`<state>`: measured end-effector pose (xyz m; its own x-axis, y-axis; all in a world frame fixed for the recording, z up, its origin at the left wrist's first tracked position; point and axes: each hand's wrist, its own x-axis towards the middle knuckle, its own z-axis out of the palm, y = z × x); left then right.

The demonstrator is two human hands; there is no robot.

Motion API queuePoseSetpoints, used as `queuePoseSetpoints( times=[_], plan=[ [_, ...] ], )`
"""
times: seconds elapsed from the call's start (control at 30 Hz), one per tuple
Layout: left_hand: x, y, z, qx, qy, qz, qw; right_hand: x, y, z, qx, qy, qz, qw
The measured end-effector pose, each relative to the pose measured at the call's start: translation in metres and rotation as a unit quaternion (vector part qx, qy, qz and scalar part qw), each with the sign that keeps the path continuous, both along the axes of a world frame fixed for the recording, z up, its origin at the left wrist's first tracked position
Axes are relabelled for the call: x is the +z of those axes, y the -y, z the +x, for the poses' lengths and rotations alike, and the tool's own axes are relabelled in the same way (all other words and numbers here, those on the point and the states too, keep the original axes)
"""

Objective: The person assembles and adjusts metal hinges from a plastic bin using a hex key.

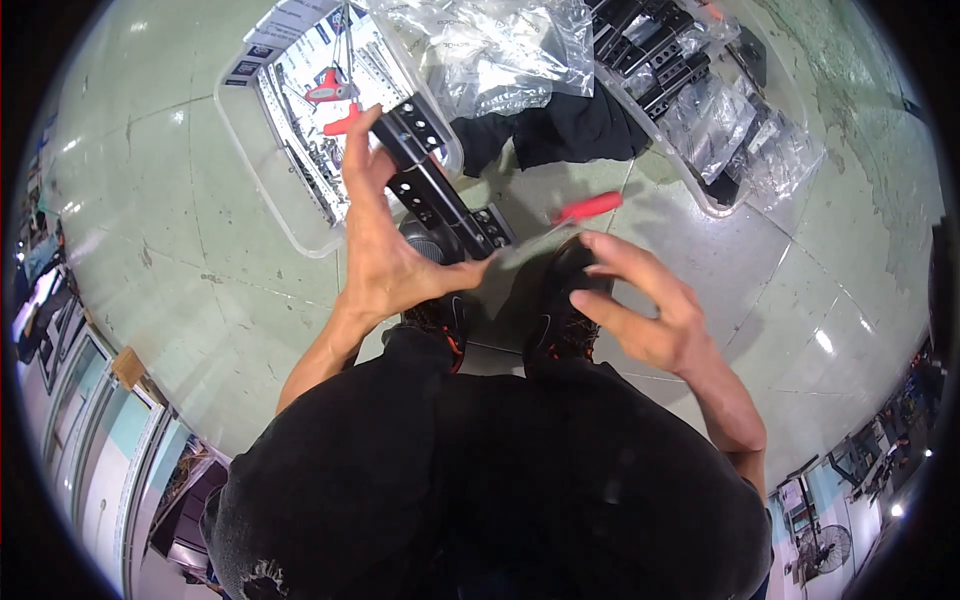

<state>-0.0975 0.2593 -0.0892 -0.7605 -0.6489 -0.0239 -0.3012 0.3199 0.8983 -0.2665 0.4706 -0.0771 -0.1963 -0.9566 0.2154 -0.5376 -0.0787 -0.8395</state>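
My left hand [385,260] grips a black hinge [430,175] with screw holes in its leaves, thumb at its lower end and fingers at its upper end. It is held tilted above my left shoe. My right hand [650,310] hovers over my right shoe, thumb and fingers apart with nothing seen between them. Just beyond those fingertips is a red-handled tool [590,207] with a thin, blurred shaft pointing toward the hinge. Whether that tool touches the floor I cannot tell.
A clear plastic bin [290,215] at the far left holds metal strips and red T-handle hex keys [327,88]. Clear plastic bags [490,50] and black cloth [570,130] lie beside it. Another bin [715,208] at the far right contains black hinges and bagged parts.
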Motion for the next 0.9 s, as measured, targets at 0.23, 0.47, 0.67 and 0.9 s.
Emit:
queuePoseSetpoints(
  times=[0.23,0.47,0.67,0.9],
  plan=[
    [-0.023,-0.009,0.020,-0.007,0.098,-0.050,0.994,-0.085,-0.002,0.017,-0.279,-0.019,0.179,0.943],
    [-0.017,-0.008,0.019,0.007,0.099,-0.012,0.995,-0.098,0.037,0.038,-0.259,-0.026,0.224,0.939],
    [-0.013,-0.007,0.015,-0.006,0.085,0.007,0.996,-0.130,0.047,0.038,-0.264,0.007,0.195,0.945],
    [-0.019,-0.002,0.020,-0.027,0.068,0.031,0.997,-0.055,0.010,0.011,-0.197,0.344,0.350,0.849]
  ],
)
